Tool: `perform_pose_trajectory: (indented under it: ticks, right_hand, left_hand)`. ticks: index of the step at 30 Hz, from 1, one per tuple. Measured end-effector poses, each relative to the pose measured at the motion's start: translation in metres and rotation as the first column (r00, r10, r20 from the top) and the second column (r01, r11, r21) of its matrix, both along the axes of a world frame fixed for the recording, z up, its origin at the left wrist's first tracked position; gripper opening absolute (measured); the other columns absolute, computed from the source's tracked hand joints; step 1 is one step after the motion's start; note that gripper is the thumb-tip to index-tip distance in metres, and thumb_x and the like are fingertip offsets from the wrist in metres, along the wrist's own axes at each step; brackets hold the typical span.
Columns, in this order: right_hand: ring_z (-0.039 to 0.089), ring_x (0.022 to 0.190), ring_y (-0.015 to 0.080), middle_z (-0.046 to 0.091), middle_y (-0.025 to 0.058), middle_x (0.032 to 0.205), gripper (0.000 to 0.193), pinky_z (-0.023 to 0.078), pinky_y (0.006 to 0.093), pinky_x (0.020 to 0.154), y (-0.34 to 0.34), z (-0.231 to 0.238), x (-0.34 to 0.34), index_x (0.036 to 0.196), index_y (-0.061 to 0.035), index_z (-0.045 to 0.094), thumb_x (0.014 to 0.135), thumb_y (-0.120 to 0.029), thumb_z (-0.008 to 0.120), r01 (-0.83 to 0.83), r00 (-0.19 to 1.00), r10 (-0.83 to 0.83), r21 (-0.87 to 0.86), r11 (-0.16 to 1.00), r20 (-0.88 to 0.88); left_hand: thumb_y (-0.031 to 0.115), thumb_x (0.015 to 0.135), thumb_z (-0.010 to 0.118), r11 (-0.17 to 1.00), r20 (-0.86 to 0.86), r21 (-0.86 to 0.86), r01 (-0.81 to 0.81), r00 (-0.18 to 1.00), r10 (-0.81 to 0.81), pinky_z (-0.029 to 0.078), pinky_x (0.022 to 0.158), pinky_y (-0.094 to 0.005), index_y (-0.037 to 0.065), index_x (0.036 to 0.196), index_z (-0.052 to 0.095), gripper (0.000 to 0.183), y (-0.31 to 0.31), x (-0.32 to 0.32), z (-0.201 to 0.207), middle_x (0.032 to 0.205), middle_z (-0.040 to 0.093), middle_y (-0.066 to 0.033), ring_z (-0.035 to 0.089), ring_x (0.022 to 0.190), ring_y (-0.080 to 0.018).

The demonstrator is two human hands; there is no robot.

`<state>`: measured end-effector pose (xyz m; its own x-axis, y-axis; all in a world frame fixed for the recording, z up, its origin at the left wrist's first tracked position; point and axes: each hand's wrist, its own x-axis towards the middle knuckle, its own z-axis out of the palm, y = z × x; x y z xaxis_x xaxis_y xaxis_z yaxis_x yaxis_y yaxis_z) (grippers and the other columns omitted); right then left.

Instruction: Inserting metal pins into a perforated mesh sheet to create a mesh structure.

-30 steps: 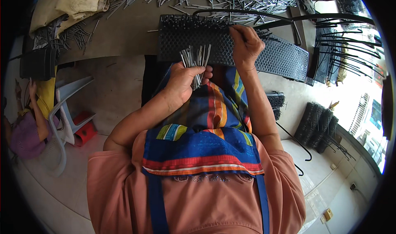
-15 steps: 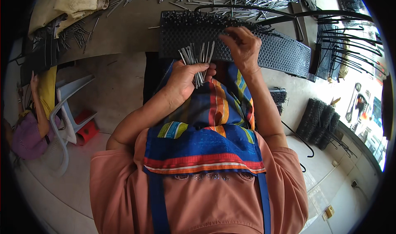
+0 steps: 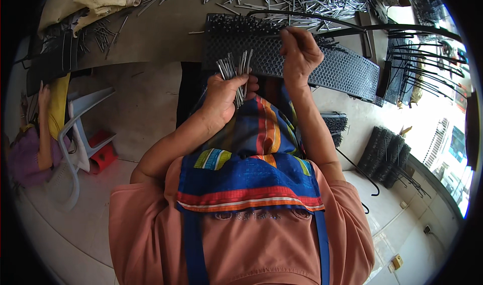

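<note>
left grip [image 3: 221,92] is closed around a bundle of metal strips [image 3: 228,70]; right grip [image 3: 288,39] has its fingers curled close, and whether something thin is between them, i cannot tell. beyond both grips spreads the brownish tabletop [image 3: 151,43], flat and dull. below the right grip is a long black panel [image 3: 347,79], stiff-looking, with honeycomb of small holes, probably kept near for easy reach. leftward of this grip, dark tufts [image 3: 241,24] stand densely along its far edge. the strips, narrow and shiny, fan upward from the left grip, perhaps so that single pieces separate easily.
</note>
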<state>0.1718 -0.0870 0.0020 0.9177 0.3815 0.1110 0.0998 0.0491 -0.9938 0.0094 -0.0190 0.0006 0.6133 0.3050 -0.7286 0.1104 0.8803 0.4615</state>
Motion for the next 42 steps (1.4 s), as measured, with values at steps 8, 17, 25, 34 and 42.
perform_pose_trajectory:
  ticks: [8,17,25,34,42]
  right_hand:
    - [0.065,0.065,0.0229,0.064,0.0086,0.078,0.013,0.050,0.0295,0.059,0.022,-0.012,0.001,0.091,-0.0077,0.074,0.078,-0.008,0.075,0.071,0.677,0.340,-0.517,0.853,0.653]
    - [0.055,0.055,0.0112,0.062,0.0015,0.068,0.008,0.041,0.0268,0.048,-0.007,0.007,-0.003,0.083,-0.0030,0.070,0.079,-0.009,0.074,-0.554,0.760,0.349,-0.265,0.790,-0.548]
    - [0.046,0.049,0.0036,0.060,-0.0010,0.064,0.006,0.031,0.0197,0.044,-0.018,-0.003,0.000,0.082,-0.0034,0.064,0.080,-0.002,0.070,-0.465,0.690,0.369,0.009,0.885,-0.623]
    - [0.058,0.052,0.0069,0.065,0.0010,0.069,0.008,0.044,0.0191,0.048,-0.017,-0.002,-0.005,0.087,-0.0030,0.066,0.082,-0.002,0.071,-0.425,0.710,0.288,-0.064,0.903,-0.643]
    - [0.060,0.056,0.0096,0.065,0.0034,0.070,0.007,0.048,0.0214,0.053,-0.025,0.010,0.009,0.090,-0.0009,0.068,0.084,-0.003,0.070,-0.307,0.866,0.223,-0.126,0.943,-0.447]
  left_hand:
    - [-0.001,0.087,0.060,1.000,0.037,0.009,-0.008,0.999,0.007,0.057,0.066,-0.0330,-0.002,0.101,0.066,0.015,0.006,0.000,-0.004,0.090,0.071,-0.0146,0.070,0.078,-0.0224]
    - [0.001,0.089,0.062,0.995,0.117,-0.090,0.042,0.993,-0.031,0.058,0.062,-0.0333,-0.002,0.100,0.067,0.012,0.009,0.003,0.008,0.088,0.071,-0.0142,0.071,0.073,-0.0232]
    - [0.003,0.090,0.062,0.997,0.064,-0.082,-0.002,0.998,0.007,0.060,0.060,-0.0339,-0.001,0.100,0.067,0.012,0.002,0.009,0.009,0.088,0.072,-0.0135,0.072,0.072,-0.0234]
    - [0.001,0.089,0.062,0.997,0.058,0.076,0.019,0.998,-0.024,0.059,0.057,-0.0321,-0.001,0.096,0.068,0.011,-0.009,0.015,0.003,0.085,0.071,-0.0120,0.071,0.070,-0.0222]
    - [0.004,0.090,0.061,0.989,0.018,0.117,-0.093,0.996,0.092,0.058,0.061,-0.0315,-0.001,0.099,0.067,0.012,-0.007,0.005,0.001,0.085,0.071,-0.0117,0.072,0.074,-0.0219]
